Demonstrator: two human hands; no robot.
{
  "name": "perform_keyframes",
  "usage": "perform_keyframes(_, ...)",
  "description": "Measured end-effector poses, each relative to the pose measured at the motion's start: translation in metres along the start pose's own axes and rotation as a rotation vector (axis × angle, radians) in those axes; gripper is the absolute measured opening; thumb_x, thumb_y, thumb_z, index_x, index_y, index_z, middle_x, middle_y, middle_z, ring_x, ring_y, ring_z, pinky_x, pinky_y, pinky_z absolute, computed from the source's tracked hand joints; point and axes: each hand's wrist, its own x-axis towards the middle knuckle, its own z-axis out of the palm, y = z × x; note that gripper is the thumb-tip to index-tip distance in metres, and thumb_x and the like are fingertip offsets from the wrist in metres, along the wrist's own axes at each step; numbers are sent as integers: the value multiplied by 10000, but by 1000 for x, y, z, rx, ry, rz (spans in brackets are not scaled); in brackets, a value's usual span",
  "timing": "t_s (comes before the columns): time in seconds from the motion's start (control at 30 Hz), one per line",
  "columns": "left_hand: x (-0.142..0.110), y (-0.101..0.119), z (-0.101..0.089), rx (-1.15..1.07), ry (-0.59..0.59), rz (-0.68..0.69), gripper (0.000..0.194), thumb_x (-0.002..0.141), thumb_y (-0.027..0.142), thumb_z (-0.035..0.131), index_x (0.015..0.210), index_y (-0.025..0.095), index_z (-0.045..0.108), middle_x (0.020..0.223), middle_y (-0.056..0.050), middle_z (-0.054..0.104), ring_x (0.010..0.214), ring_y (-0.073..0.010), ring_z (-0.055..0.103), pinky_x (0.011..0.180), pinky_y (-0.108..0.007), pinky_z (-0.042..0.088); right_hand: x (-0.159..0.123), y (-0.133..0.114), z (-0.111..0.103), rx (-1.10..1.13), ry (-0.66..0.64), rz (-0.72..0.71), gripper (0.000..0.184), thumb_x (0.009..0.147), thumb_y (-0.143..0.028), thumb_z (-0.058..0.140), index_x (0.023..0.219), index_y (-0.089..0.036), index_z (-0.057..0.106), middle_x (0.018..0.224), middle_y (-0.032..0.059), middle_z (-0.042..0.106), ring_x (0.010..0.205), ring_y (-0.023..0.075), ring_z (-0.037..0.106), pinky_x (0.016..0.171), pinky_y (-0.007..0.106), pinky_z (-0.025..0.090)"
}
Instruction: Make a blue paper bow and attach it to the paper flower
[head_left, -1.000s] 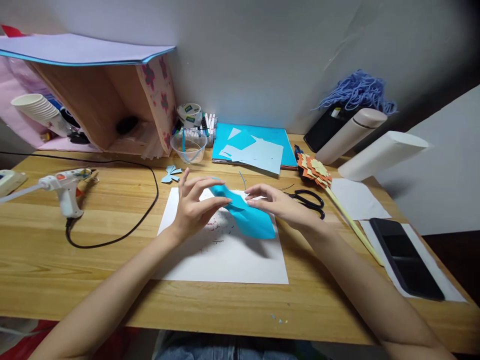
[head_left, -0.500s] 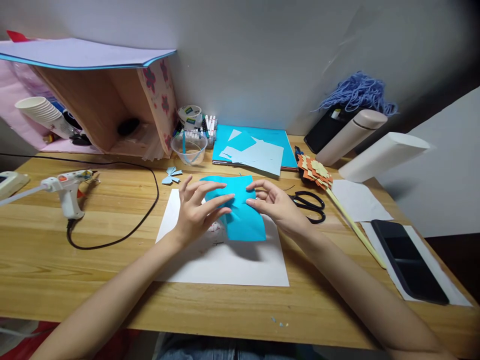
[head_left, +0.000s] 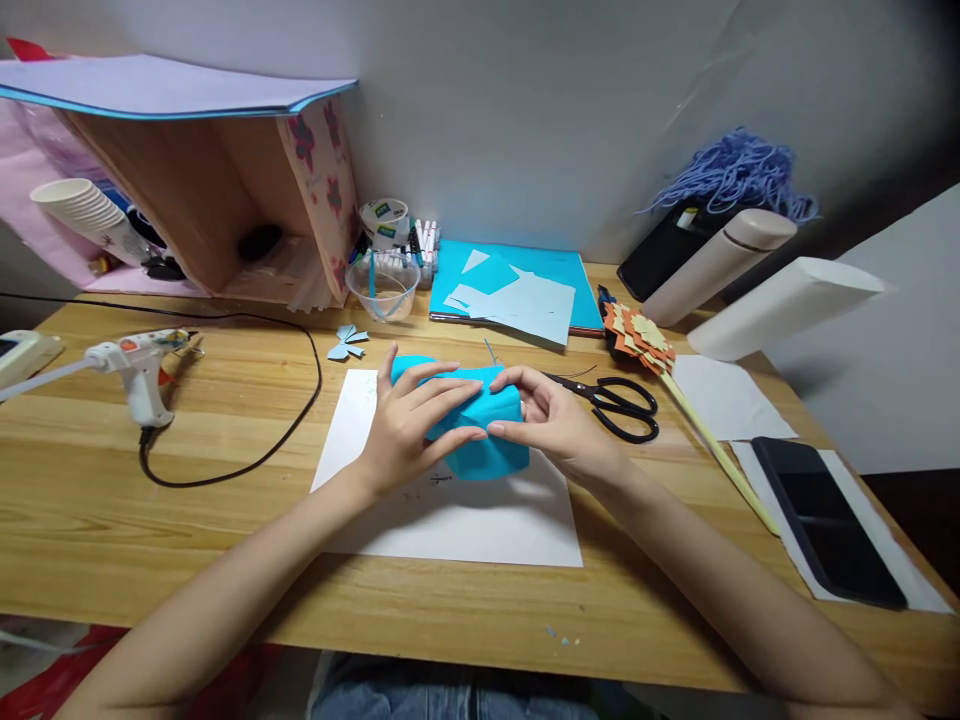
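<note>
Between my hands is a piece of bright blue paper [head_left: 487, 462], bent and curved, above a white sheet [head_left: 457, 530] on the wooden table. My left hand [head_left: 420, 420] rests over its left side with the fingers stretched across it; the thumb lies along the lower part. At the right edge, my right hand [head_left: 555, 425] pinches the paper between thumb and fingers, some of which are hidden behind it. Black-handled scissors [head_left: 619, 405] lie just right of my right hand. A pale blue paper bow-like cutout [head_left: 349, 343] lies beyond my left hand.
At left stands a glue gun [head_left: 142, 375] with its black cord looping over the table. Behind are a clear plastic cup [head_left: 384, 290], blue sheets and scraps [head_left: 540, 305]. At right lie an orange paper flower [head_left: 637, 335] and a phone [head_left: 825, 520]; a pale bottle [head_left: 724, 265] leans behind.
The blue paper has gone from nearly flat to more curved and folded. My left fingers have moved right across it, closer to my right hand. The view has shifted slightly.
</note>
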Motion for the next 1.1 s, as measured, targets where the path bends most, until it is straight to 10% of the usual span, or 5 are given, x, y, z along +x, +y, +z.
perform_keyframes(0.47,0,2,2,23,37,10,148,850,231,558,948,289,653,852,43,730,991,-189,623,1113,-594,10,-3,7,5,-174,136,-127,282,710,-335,714,921,-212,573,951,32,616,848,155,611,724,287,532)
perform_keyframes(0.8,0,2,-2,221,79,214,120,848,213,561,905,281,642,818,60,723,919,-169,646,1126,-585,-18,-7,-3,-1,-1004,223,-688,93,775,-245,651,860,-265,684,791,15,484,769,170,488,725,352,425)
perform_keyframes(1.1,-3,9,-1,264,70,311,126,818,200,565,905,272,621,845,54,725,915,-167,646,1142,-515,55,-9,-2,-1,-1167,173,-833,87,736,-189,636,784,-257,664,836,26,605,809,195,523,745,363,411)
